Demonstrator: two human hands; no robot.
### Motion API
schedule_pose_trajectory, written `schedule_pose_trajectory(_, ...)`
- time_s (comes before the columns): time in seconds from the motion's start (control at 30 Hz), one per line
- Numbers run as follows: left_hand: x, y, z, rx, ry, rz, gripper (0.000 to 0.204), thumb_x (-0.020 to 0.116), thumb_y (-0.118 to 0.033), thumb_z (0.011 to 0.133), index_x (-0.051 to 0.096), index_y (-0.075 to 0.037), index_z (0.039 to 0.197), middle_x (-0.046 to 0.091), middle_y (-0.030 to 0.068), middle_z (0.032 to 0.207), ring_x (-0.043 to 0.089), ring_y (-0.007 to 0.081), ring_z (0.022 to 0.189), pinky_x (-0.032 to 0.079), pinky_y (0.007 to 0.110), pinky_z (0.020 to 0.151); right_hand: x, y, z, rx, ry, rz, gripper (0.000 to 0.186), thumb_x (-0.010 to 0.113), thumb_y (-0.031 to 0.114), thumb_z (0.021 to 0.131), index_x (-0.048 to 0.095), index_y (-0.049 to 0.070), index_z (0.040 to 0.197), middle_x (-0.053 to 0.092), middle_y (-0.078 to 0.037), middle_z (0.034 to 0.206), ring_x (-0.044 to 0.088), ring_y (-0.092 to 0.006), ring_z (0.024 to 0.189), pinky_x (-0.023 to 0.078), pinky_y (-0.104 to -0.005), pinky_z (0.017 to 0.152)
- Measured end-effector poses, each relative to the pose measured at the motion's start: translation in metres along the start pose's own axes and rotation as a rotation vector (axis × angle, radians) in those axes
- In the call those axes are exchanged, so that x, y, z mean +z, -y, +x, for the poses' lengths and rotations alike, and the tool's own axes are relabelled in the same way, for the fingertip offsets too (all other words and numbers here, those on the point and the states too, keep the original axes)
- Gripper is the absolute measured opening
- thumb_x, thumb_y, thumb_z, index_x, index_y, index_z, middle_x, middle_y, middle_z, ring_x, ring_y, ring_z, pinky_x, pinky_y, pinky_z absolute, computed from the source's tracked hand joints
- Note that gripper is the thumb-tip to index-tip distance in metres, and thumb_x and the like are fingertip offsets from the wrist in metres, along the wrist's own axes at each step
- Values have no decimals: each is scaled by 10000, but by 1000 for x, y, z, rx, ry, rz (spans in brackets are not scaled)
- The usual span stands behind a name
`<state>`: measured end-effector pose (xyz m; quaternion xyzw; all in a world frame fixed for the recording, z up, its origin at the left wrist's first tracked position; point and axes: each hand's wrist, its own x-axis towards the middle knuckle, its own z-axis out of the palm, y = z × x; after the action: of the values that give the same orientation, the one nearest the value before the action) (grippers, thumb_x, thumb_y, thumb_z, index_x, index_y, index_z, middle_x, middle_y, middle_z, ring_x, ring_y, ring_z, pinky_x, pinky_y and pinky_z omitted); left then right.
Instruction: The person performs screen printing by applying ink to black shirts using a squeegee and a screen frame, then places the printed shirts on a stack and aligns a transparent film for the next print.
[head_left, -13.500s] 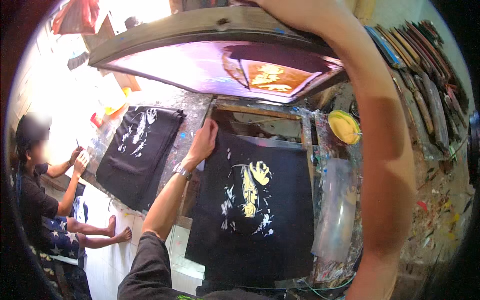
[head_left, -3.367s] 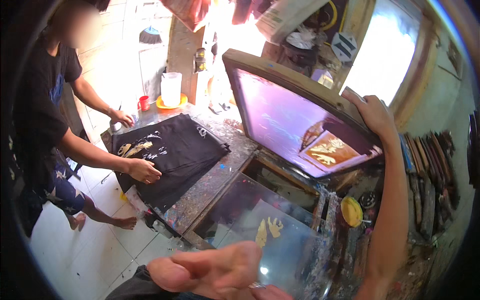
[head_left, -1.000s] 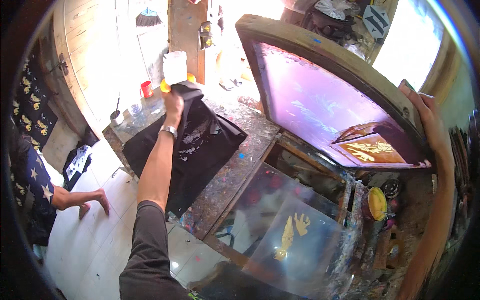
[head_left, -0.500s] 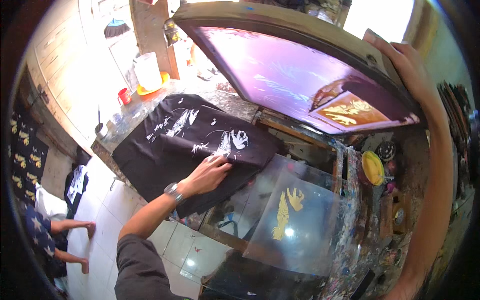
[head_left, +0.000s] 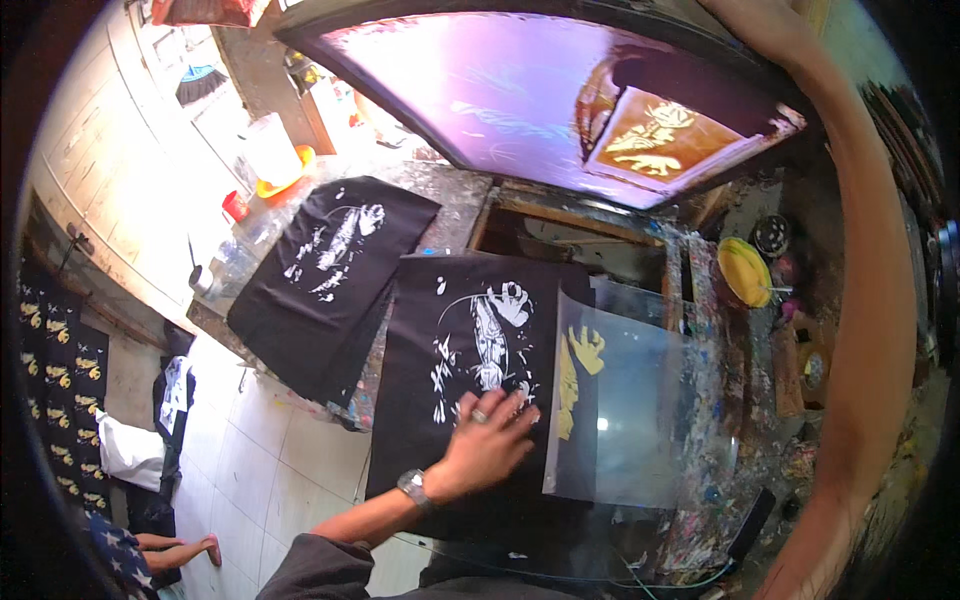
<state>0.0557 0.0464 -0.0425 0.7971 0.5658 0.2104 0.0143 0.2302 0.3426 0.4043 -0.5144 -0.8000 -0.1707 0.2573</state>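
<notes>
A black cloth piece (head_left: pixel 420 360) with a white hand-shaped print lies on the worktable. My left hand (head_left: pixel 485 445) rests on the lower part of its print, fingers spread, a ring and wristwatch showing. The cloth's right edge passes beneath a clear film sheet (head_left: pixel 640 430) bearing a yellow hand print. To the left lies another printed black cloth (head_left: pixel 300 290). At the upper right my right hand (head_left: pixel 765 30) grips the edge of a raised screen-printing frame (head_left: pixel 480 110); its fingertips are out of view. The frame's mesh looks purple, with a brown stencil area near its right end.
A yellow bowl (head_left: pixel 745 270) and a tape roll (head_left: pixel 814 368) sit on the paint-spattered right side. A red cup (head_left: pixel 235 206) and white container (head_left: pixel 270 148) stand at the back left. Another person's leg (head_left: pixel 185 553) shows at lower left, beside hanging printed cloths (head_left: pixel 60 390).
My left hand has brought a printed cloth rightward and nearer, off the other cloth and partly under the film. The raised frame now appears higher and farther left in the picture.
</notes>
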Motion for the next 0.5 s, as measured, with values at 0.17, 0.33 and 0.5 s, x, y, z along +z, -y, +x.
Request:
schedule_pose_trajectory(0.17,14,22,1,-105,195,33,697,574,-598,971,422,-305,1584,279,99,1696,132,385,1587,72,682,1212,-19,21,-22,-30,45,32,936,436,789,941,727,-84,1107,711,-332,1103,695,-469,1054,526,-479,955)
schedule_pose_trajectory(0.33,30,3,45,40,327,57,682,594,-621,949,526,-247,1515,285,106,1689,113,372,1591,30,690,1217,-7,15,-16,-137,85,119,902,461,762,940,716,-74,1166,687,-336,1185,664,-466,1149,496,-474,1021)
schedule_pose_trajectory(0.5,42,-4,4,-83,216,14,731,603,-653,927,520,-230,1517,217,95,1717,62,431,1587,0,743,1181,-5,23,-21,-194,89,211,858,501,718,940,701,-73,1204,643,-344,1284,609,-467,1246,460,-456,1074)
